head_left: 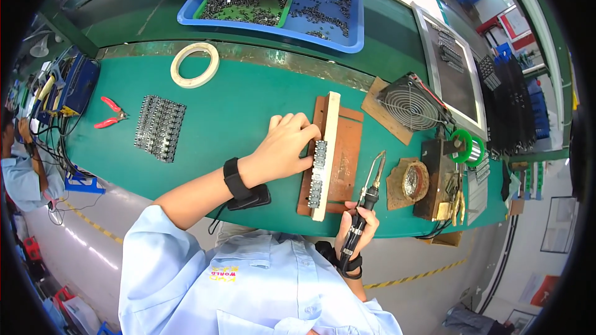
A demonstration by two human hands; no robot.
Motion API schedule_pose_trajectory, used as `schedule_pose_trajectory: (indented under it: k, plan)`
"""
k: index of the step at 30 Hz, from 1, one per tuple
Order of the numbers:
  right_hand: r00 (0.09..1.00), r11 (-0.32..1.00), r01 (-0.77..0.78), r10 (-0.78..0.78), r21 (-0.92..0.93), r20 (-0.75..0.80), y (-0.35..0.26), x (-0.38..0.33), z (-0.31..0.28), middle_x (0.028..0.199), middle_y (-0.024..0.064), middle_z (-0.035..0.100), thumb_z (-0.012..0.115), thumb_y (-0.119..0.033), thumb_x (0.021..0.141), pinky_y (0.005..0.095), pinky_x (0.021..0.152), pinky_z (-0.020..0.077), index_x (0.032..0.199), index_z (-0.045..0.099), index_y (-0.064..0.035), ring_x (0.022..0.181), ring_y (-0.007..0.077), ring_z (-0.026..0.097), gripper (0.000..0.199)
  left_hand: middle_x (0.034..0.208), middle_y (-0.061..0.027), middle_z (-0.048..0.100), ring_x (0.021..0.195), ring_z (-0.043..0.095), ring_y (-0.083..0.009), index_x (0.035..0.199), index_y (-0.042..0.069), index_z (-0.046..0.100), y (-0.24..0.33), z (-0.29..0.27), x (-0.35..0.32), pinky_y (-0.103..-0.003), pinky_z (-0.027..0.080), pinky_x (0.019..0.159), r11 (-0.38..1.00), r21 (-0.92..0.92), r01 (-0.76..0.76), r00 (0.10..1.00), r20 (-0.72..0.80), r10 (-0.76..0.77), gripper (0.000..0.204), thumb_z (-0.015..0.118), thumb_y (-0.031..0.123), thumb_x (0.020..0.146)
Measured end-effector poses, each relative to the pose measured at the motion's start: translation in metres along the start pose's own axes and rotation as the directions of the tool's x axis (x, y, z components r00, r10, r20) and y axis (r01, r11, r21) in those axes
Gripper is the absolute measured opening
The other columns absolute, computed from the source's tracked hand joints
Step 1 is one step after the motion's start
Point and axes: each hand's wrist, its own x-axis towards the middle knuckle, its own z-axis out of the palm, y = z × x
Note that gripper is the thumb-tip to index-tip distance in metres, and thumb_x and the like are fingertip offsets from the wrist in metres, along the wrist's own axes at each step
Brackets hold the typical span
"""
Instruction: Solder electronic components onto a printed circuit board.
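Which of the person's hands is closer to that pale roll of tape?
Left. The left hand, at the row of dark components, is right of and below the roll of tape; the right hand, holding the soldering iron, lies farther right and lower in the picture.

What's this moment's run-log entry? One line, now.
left hand: fingers at component strip | right hand: holding soldering iron | strip: along pale wooden bar | iron tip: apart from strip

The counter is smooth, the pale strip matt wood, the blue tray glossy plastic; the brown board is perhaps plastic.
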Motion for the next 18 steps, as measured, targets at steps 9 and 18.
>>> schedule_pose_trajectory:
  k: [9, 18]
  plan:
    - [0.997, 0.995, 0.053, -0.048, -0.081, 0.061, 0.014, 0.013, 0.008, 0.093, 0.0174, 0.058, 0.058, -0.004, 0.083, 0.0253, 0.064, 0.0424, 0.106, 0.040, -0.0041, 0.067, 0.0125, 0.050, 0.029, 0.084, -0.0040, 0.047, 0.085, 0.046, -0.0209, 0.087, 0.010, 0.056, -0.022, -0.010, 0.012, -0.035, 0.028, 0.078, 1.000, 0.012, 0.015, 0.999, 0.049, -0.015, 0.022, 0.066, 0.010, 0.067]
    - [0.996, 0.994, 0.070, -0.065, -0.084, 0.064, 0.019, 0.020, 0.006, 0.091, 0.0181, 0.058, 0.058, -0.005, 0.083, 0.0252, 0.060, 0.0430, 0.106, 0.040, -0.0037, 0.062, 0.0123, 0.049, 0.030, 0.087, -0.0047, 0.048, 0.087, 0.046, -0.0221, 0.086, 0.010, 0.055, -0.019, -0.016, 0.017, -0.035, 0.027, 0.080, 0.999, 0.033, 0.041, 0.999, 0.004, -0.042, 0.022, 0.065, 0.008, 0.067]
